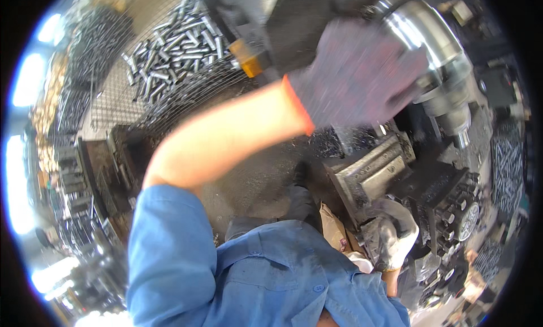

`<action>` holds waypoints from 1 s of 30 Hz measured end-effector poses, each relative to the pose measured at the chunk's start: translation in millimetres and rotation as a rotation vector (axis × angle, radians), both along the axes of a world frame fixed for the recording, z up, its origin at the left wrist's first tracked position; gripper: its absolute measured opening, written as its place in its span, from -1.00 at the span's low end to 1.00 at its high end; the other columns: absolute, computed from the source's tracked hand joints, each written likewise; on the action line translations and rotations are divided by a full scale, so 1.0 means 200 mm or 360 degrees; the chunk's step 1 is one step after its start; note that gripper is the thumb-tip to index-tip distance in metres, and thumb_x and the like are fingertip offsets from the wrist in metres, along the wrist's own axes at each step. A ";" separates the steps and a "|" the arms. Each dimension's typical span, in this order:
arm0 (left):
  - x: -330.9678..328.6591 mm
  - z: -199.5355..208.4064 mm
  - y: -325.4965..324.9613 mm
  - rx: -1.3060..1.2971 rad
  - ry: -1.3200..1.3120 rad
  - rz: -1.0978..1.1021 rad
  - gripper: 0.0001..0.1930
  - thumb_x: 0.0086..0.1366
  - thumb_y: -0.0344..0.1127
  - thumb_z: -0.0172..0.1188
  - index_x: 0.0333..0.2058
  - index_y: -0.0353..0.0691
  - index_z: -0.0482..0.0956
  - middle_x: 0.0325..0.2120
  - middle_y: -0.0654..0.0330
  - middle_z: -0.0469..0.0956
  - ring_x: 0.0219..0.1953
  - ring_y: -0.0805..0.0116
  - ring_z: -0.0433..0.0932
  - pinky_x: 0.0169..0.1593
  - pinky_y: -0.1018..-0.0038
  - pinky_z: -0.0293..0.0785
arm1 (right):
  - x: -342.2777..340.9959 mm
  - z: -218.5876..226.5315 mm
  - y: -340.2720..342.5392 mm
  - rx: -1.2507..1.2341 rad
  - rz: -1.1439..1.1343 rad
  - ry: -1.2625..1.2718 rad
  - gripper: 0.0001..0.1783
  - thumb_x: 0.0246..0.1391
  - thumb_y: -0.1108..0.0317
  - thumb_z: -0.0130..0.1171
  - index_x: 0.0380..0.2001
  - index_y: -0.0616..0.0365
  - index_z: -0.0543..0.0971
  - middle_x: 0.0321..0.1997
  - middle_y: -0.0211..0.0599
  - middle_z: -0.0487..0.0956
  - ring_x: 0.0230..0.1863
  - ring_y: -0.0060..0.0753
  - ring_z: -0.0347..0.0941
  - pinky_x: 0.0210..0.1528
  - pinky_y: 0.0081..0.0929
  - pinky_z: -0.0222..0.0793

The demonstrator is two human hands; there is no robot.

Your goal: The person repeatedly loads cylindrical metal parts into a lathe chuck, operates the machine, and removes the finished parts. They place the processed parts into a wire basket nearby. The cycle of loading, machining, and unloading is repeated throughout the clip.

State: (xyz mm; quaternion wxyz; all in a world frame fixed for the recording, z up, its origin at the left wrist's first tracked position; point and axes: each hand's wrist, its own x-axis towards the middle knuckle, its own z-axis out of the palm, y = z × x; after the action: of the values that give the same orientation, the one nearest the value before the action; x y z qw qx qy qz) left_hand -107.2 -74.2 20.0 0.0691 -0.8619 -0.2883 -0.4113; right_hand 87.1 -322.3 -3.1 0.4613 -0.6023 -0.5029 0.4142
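My left hand (362, 72), in a dark greyish-purple glove with an orange cuff, reaches across to the shiny round metal chuck (421, 33) of a lathe-like machine. Motion smears its fingers, and I cannot tell whether they hold or touch anything. Below the chuck a stepped metal nose (452, 115) sticks out toward me. Lower right, my right hand (390, 231) wears a dirty white glove. Its fingers are curled closed beside the machine's slide (376, 171); what they grip is hidden.
A wire mesh basket (113, 104) at the far left carries a heap of short metal rods (175, 50). Dark machine parts with bolts (452, 214) stand right of my right hand. Metal chips lie under the chuck. A brown paper piece (332, 225) is near my body.
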 end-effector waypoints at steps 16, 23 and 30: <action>-1.82 -1.64 -4.20 -0.0914 -0.2993 0.3304 -0.60 0.35 -0.12 0.32 -0.04 -0.36 0.71 -0.29 0.09 0.73 -0.29 0.27 0.66 -0.15 0.31 0.60 | -1.84 -1.03 0.13 -0.0388 0.1619 -0.0561 -0.69 0.25 0.32 0.26 -0.09 0.32 0.78 -0.29 -0.16 0.80 -0.27 -0.39 0.71 -0.16 -0.36 0.61; -1.50 -1.48 -4.71 0.1190 -0.2918 0.4565 -0.39 0.55 0.11 0.05 0.08 -0.45 0.62 0.06 -0.25 0.65 0.04 -0.11 0.60 0.18 0.14 0.51 | -2.61 -1.46 -0.18 0.0325 0.2659 -0.1120 -0.67 0.21 0.28 0.31 -0.06 0.26 0.77 -0.28 -0.10 0.78 -0.31 -0.38 0.72 -0.18 -0.39 0.60; -1.35 -1.17 -4.97 0.1773 -0.2422 0.4570 -0.44 0.61 0.03 0.01 0.19 -0.45 0.51 0.15 -0.20 0.60 0.11 -0.08 0.59 0.25 0.16 0.46 | -3.34 -1.51 -0.29 -0.0083 0.2971 -0.1416 -0.55 0.17 -0.01 0.28 -0.22 0.21 0.78 -0.31 0.02 0.75 -0.30 0.02 0.66 -0.16 -0.05 0.56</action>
State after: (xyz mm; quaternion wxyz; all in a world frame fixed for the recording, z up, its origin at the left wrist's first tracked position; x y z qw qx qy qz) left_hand -377.2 -1068.6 -213.3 -0.4801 -0.5670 0.5688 0.3530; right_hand -580.6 -379.6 -305.3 -0.2845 -0.0810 -0.8857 0.3578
